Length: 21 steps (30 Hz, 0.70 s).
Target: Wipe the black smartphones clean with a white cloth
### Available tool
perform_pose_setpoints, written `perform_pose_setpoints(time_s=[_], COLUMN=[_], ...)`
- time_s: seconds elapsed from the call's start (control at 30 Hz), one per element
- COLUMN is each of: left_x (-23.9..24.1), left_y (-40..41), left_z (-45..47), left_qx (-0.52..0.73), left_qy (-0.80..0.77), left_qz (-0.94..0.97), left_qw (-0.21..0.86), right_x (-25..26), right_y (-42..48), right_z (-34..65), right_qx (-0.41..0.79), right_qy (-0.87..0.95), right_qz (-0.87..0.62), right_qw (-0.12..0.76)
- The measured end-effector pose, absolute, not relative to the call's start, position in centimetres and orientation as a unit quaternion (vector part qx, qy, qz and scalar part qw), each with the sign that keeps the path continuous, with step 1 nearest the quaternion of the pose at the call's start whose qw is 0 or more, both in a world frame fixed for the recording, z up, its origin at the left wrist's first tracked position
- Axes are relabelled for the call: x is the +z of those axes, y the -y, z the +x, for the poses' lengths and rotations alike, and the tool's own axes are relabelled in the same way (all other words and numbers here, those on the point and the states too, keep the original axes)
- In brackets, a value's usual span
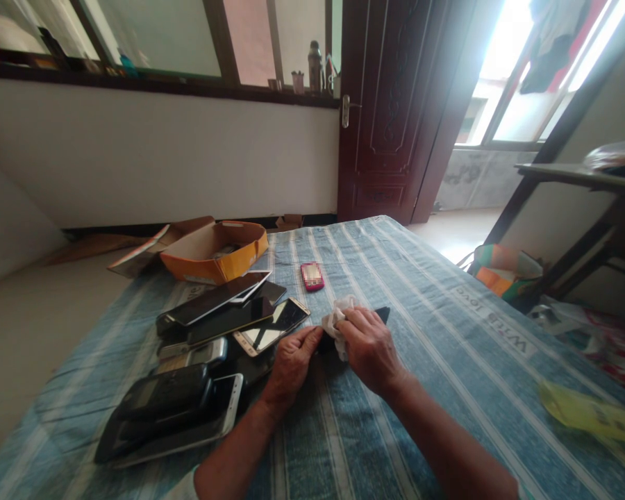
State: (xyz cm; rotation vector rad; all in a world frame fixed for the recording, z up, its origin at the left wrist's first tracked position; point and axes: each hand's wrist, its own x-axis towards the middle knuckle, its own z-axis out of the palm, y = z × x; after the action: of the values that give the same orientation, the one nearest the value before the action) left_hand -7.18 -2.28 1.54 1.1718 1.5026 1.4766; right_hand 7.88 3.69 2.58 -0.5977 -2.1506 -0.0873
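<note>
- The left hand (294,357) pinches the near end of a dark flat thing (384,314) between thumb and curled fingers, low over the cloth.
- The right hand (367,344) bunches a white tissue (339,323) in its fingers and presses it onto that same dark thing, just beside the left thumb.
- The dark flat thing lies between and under the two hands, with one corner poking out beyond the right hand's knuckles; it looks like a phone, but the hands and tissue cover too much of it to be sure.
- Straight ahead of the hands, a little way off, a small pink phone (312,276) lies by itself.
- Just beyond the left hand, a gold phone (273,328) lies face up, its screen catching the light.
- Farther left of the left hand, a long black phone (221,298) lies at a slant across the heap.
- Near the left forearm, a black case (164,392) rests on a white-edged phone (232,410).
- Ahead and to the left of both hands, past the heap, stands an open orange box (203,267).
- Under everything near the hands spreads a blue striped cloth (427,333).
- Well to the right of the right hand, a yellow packet (588,413) lies near the cloth's edge.
</note>
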Motion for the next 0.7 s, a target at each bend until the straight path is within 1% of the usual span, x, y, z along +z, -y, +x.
perform_pose_setpoints(time_s=[0.23,0.53,0.7], left_x=[1.8,1.1,1.2], left_y=[2.5,2.1,2.1], left_z=[-7.2,-7.5,-7.5], left_qx=[0.559,0.566,0.566], left_qy=[-0.586,-0.585,-0.588], left_qz=[0.461,0.455,0.453], left_qw=[0.363,0.362,0.358], right_x=[2.5,2.2,1.6], right_y=[-2.7,-3.8,-3.8], right_z=[7.0,8.0,7.7], right_qx=[-0.032,-0.042,-0.054], right_qy=[0.865,0.850,0.856], right_qz=[-0.236,-0.287,-0.255], right_qw=[0.441,0.439,0.447])
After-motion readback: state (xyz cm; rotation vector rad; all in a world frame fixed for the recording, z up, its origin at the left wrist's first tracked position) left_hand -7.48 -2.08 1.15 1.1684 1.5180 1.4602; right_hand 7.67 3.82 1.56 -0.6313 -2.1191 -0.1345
